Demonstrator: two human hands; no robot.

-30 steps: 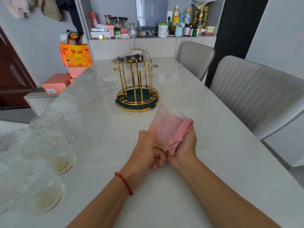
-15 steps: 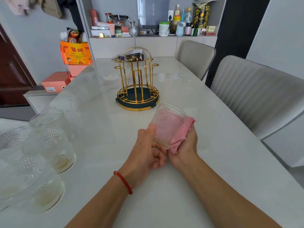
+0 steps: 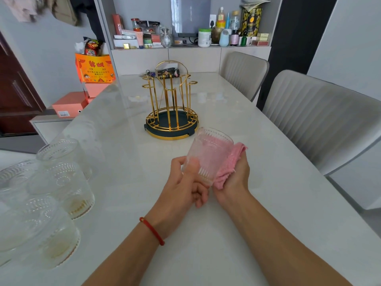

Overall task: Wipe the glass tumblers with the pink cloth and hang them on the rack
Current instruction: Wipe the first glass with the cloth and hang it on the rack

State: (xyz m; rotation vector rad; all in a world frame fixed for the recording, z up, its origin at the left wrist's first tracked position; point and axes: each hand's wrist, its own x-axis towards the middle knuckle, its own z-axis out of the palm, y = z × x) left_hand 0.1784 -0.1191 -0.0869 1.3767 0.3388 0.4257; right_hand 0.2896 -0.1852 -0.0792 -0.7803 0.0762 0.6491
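Not much has shifted since a second ago: you've tilted the tumbler [image 3: 208, 155] a touch more upright, same spot above the near table [image 3: 268, 162], just this side of the gold rack [image 3: 171, 112]. Your left hand [image 3: 183, 186] grips its base and wall, your right hand [image 3: 233, 178] presses the pink cloth [image 3: 228, 162] against its right side. Ribbed glass is fragile and slick (take it low, near the thick base). The waiting tumblers [image 3: 51, 193] at near left are blurry and partly cut off, so I can't count them.
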